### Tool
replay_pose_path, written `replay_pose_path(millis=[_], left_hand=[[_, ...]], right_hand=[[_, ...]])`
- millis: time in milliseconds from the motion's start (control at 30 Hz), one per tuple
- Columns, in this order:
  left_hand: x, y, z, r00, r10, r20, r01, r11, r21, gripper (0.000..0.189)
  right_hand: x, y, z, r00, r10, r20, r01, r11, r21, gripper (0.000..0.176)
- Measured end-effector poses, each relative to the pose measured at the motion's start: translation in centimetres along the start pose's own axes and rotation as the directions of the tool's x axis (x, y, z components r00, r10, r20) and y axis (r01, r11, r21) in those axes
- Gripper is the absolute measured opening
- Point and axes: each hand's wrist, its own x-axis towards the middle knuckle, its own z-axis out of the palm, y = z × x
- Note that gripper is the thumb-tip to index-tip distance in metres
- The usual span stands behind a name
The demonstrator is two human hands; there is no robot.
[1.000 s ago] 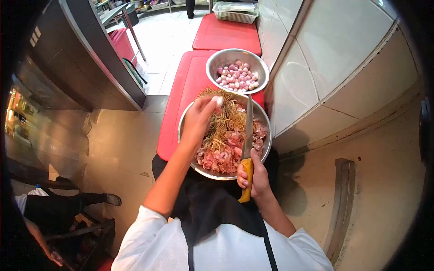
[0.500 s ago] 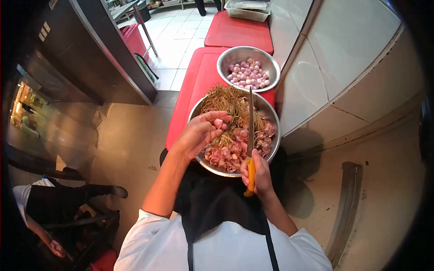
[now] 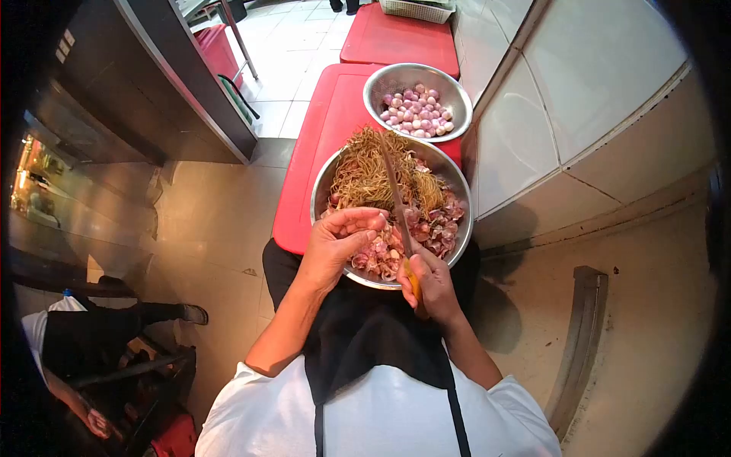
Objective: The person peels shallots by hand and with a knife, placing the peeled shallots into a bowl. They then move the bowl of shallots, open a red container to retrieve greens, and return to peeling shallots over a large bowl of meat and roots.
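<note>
My right hand (image 3: 432,288) is wrapped round the yellow handle of a knife (image 3: 397,194), whose long blade points away from me across the large metal bowl (image 3: 317,183). Just left of the blade, my left hand (image 3: 339,242) is closed in a pinch over the bowl's near side. A small pinkish shallot is at its fingertips, mostly hidden by the fingers. Inside the large bowl, a heap of stringy brown roots (image 3: 365,171) covers the far part, and reddish shallot skins and pieces (image 3: 438,232) fill the near and right side.
A smaller metal bowl (image 3: 373,87) of peeled shallots (image 3: 417,113) stands behind the large one on a red lid (image 3: 308,145). Another red lid (image 3: 396,38) with a white basket (image 3: 419,11) lies beyond. A tiled wall (image 3: 518,122) borders the right. A seated person (image 3: 91,335) is at lower left.
The knife blade has swung left, its tip now over the roots. My left hand has turned and lowered slightly, hiding the shallot that showed between its fingers. The view has shifted a little.
</note>
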Motion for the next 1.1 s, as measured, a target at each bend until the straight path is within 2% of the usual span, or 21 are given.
replay_pose_path(millis=[133,233,500,600,700,833,933,1100], left_hand=[[-0.5,-0.9,0.2,0.999,-0.02,-0.028,0.021,0.999,0.028,0.031],[-0.8,-0.9,0.8,0.993,0.095,-0.064,-0.084,0.984,0.159,0.028],[-1.0,-0.1,0.6,0.989,0.119,-0.09,-0.109,0.988,0.109,0.033],[-1.2,0.1,0.5,0.989,0.117,-0.089,-0.106,0.986,0.127,0.035],[-1.2,0.0,0.4,0.987,0.129,-0.096,-0.119,0.987,0.104,0.037],[-1.3,0.1,0.6,0.985,0.111,-0.129,-0.107,0.994,0.036,0.034],[-1.6,0.7,0.8,0.987,0.085,-0.136,-0.069,0.991,0.114,0.027],[-1.6,0.2,0.5,0.982,0.165,-0.09,-0.148,0.973,0.176,0.024]], right_hand=[[0.4,-0.5,1.1,0.999,-0.053,-0.004,0.053,0.997,-0.049,0.051],[0.7,-0.4,1.2,0.998,-0.062,0.001,0.062,0.995,-0.075,0.052],[0.6,-0.2,1.4,0.999,0.048,-0.015,-0.048,0.998,-0.032,0.052],[0.5,-0.1,1.4,1.0,0.015,-0.021,-0.016,0.998,-0.066,0.052],[0.3,-0.7,1.4,0.999,-0.037,-0.012,0.034,0.979,-0.2,0.054],[0.9,0.1,1.0,0.959,-0.281,0.042,0.262,0.821,-0.507,0.06],[1.1,0.5,0.9,0.932,-0.358,0.057,0.322,0.746,-0.583,0.062],[1.0,0.2,0.9,0.934,-0.354,0.052,0.31,0.729,-0.61,0.06]])
